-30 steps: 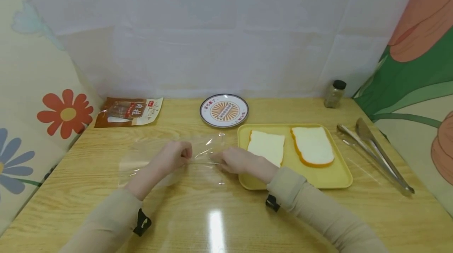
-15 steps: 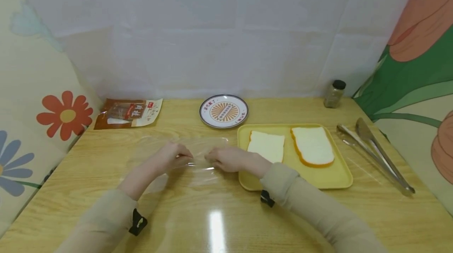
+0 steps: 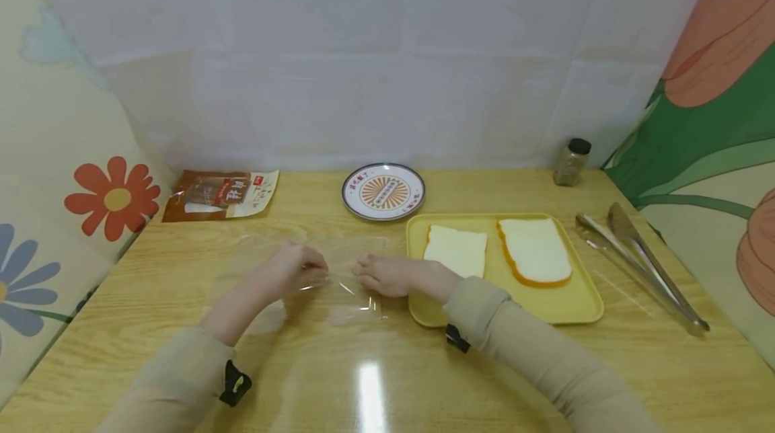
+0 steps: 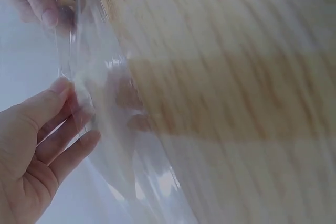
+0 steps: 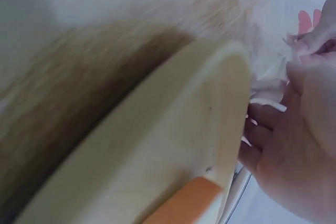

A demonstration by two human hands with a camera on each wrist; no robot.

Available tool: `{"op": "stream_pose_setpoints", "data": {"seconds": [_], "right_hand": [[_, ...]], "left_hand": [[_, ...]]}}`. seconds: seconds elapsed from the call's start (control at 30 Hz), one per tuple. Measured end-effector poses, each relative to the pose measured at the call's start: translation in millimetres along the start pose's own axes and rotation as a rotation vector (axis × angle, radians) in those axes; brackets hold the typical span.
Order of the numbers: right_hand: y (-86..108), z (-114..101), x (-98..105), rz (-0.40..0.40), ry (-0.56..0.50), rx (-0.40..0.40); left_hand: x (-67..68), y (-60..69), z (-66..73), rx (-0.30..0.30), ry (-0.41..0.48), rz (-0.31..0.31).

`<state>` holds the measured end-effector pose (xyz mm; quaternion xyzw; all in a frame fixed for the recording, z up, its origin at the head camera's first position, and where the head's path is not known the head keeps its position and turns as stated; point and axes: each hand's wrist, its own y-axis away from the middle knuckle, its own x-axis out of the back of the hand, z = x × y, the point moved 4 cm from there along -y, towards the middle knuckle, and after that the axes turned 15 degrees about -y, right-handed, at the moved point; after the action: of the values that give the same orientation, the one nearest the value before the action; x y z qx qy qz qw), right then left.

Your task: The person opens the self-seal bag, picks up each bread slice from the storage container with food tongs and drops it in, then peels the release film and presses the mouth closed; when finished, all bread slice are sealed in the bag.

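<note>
A clear plastic bag (image 3: 351,308) lies over the table left of the yellow tray, its near part crumpled and shiny. My left hand (image 3: 292,270) pinches the bag's edge between thumb and index finger; in the left wrist view the film hangs from those fingertips, the other fingers lying behind or against it. Close by on the right, my right hand (image 3: 383,275) pinches the same edge beside the tray's left rim. In the right wrist view my right hand (image 5: 299,135) shows its lower fingers loosely bent next to the tray. Reflections hide the exact outline of the bag.
On the yellow tray (image 3: 521,312) lie two bread slices, one left (image 3: 457,248) and one right (image 3: 535,251). A round plate (image 3: 384,192) and a brown packet (image 3: 220,195) stand behind. Metal tongs (image 3: 642,265) and a black-lidded jar (image 3: 572,163) are at the right.
My right hand has moved slightly left, toward the left hand, and the left hand has shifted a little left. The plastic's glints and folds between them have changed.
</note>
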<state>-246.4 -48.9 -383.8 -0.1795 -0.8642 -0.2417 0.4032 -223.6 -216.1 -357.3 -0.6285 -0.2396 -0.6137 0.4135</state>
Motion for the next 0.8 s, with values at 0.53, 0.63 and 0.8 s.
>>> {"op": "stream_pose_setpoints", "data": {"seconds": [0.53, 0.63, 0.8], "right_hand": [[-2.6, -3.3, 0.6, 0.152, 0.118, 0.083], [-4.0, -3.5, -0.5, 0.164, 0.142, 0.073], [-6.2, -5.1, -2.8, 0.152, 0.196, 0.039]], "left_hand": [[1.5, 0.0, 3.1, 0.01, -0.057, 0.013], [1.6, -2.0, 4.4, 0.048, -0.043, -0.032], [2.2, -3.6, 4.9, 0.071, -0.049, -0.062]]}}
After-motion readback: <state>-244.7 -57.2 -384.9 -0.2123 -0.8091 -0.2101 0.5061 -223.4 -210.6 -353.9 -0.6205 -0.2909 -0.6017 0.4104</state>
